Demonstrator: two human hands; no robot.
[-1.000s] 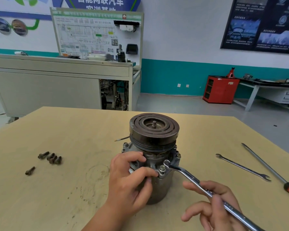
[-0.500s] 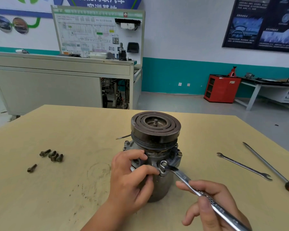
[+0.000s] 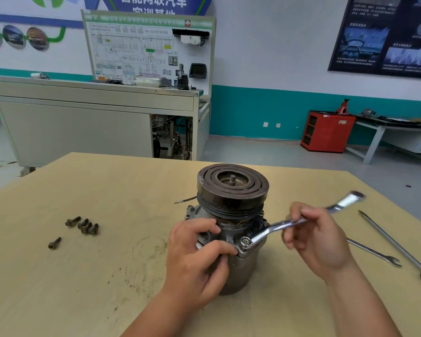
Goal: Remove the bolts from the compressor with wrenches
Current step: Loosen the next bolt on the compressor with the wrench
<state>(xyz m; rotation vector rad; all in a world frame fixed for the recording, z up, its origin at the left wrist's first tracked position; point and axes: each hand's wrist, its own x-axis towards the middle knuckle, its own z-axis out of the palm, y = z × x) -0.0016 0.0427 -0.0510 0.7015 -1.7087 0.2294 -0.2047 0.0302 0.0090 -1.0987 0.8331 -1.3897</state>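
Note:
The compressor (image 3: 238, 268) stands upright on the wooden table (image 3: 107, 190), its dark grooved pulley (image 3: 232, 186) on top. My left hand (image 3: 195, 259) grips the housing from the front left, thumb and fingers curled round it. My right hand (image 3: 319, 239) holds the shaft of a silver ring wrench (image 3: 277, 226). The wrench's ring end sits on a bolt (image 3: 245, 240) at the front flange, and its free end points up to the right, blurred. Several removed bolts (image 3: 83, 224) lie on the table to the left, with one more bolt (image 3: 54, 243) apart from them.
A second wrench (image 3: 374, 252) lies on the table right of my right hand. Beyond it lies a long screwdriver (image 3: 394, 244) with an orange handle at the right edge. A thin wire (image 3: 185, 200) sticks out behind the compressor. A grey cabinet and red cabinet stand across the floor.
My right hand has swung the wrench handle counter-clockwise, from pointing toward me at lower right to pointing away at upper right. The ring end stayed on the bolt. My left hand kept its grip.

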